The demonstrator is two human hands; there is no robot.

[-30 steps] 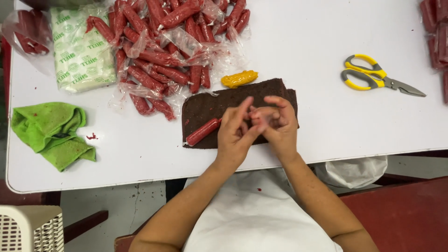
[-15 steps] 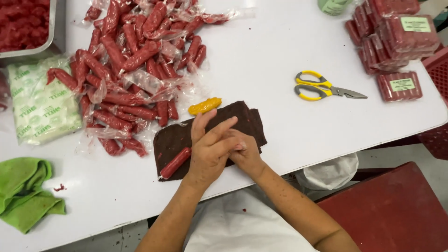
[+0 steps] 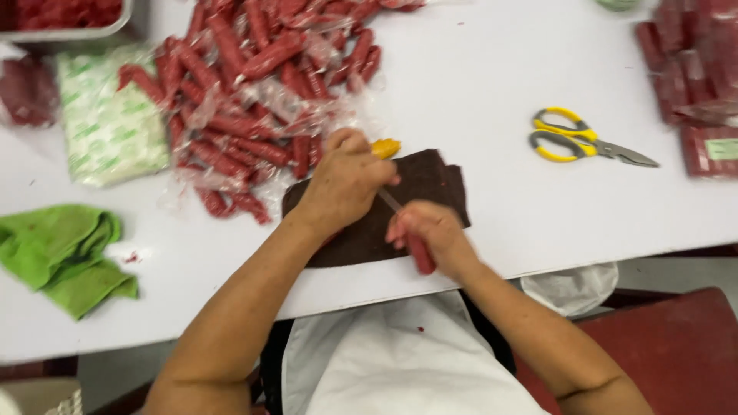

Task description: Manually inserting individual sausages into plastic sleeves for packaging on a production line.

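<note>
My right hand (image 3: 434, 230) is closed around a red wrapped stick (image 3: 420, 257) over the near edge of a dark brown cloth (image 3: 438, 184) on the white table (image 3: 477, 77). A thin clear wrapper tail (image 3: 389, 201) runs from the stick up to my left hand (image 3: 346, 180). That hand is closed on the tail over the cloth's far left part. A small yellow piece (image 3: 387, 146) lies just beyond the left hand's fingers. Behind it spreads a pile of red wrapped sticks (image 3: 246, 92).
Yellow-handled scissors (image 3: 580, 142) lie to the right. Stacked red packs (image 3: 692, 69) sit at the far right. A white and green packet (image 3: 111, 115) and a metal tray (image 3: 69, 31) are at the left, a green rag (image 3: 65, 253) nearer.
The red stick that lay on the cloth's left end is now in my right hand. My hands have drawn apart, the left moving away toward the yellow piece with the wrapper tail.
</note>
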